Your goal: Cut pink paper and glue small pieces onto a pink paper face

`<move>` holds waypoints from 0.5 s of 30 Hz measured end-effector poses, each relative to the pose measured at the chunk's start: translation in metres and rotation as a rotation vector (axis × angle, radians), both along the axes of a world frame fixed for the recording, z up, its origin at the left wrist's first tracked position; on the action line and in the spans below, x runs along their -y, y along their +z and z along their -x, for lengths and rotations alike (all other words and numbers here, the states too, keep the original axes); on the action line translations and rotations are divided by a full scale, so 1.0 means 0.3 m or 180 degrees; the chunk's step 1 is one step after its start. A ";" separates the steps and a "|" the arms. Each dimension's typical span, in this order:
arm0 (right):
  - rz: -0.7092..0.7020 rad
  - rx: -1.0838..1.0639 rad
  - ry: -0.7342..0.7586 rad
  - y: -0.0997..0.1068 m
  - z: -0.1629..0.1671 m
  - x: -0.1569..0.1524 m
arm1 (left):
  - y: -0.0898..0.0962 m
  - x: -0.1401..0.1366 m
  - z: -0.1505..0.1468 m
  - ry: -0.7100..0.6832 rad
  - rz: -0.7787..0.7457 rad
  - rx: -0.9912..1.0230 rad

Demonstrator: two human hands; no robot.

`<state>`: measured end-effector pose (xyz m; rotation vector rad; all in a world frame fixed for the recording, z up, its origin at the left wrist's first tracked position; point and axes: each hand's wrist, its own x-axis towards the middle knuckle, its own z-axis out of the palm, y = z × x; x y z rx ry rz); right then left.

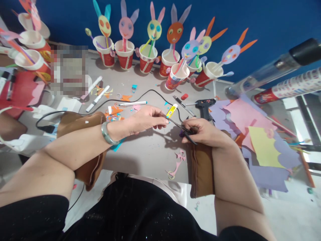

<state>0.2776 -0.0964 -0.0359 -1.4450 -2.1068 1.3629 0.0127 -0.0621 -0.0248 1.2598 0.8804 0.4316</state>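
Observation:
My right hand (200,131) is closed around the dark handles of a pair of scissors (176,123). The blades point left and reach my left hand (147,119), whose thumb and fingers are pinched together by the tips. What that pinch holds, if anything, I cannot make out. A bit of purple shows under my right fingers. Just beyond the blades lies a small yellow tube with a white end (172,110). Pink paper scraps (179,160) lie nearer my body, and orange and blue scraps (114,111) are scattered left of my left hand.
Red paper cups (125,60) with paper rabbit faces line the blue wall. A black glue gun (206,107) sits past my right hand, its cable crossing the table. Coloured paper sheets (265,147) are piled right. Markers (97,98) lie left. Brown cushions (202,170) lie under both forearms.

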 end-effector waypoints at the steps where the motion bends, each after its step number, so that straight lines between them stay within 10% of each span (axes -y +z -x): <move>1: 0.0001 0.0008 -0.0016 -0.001 -0.002 0.000 | 0.004 0.001 0.000 0.0007 0.0005 -0.0025; 15: -0.0461 -0.0217 -0.0938 -0.031 0.010 0.005 | -0.043 -0.012 0.008 0.0143 0.0038 0.0294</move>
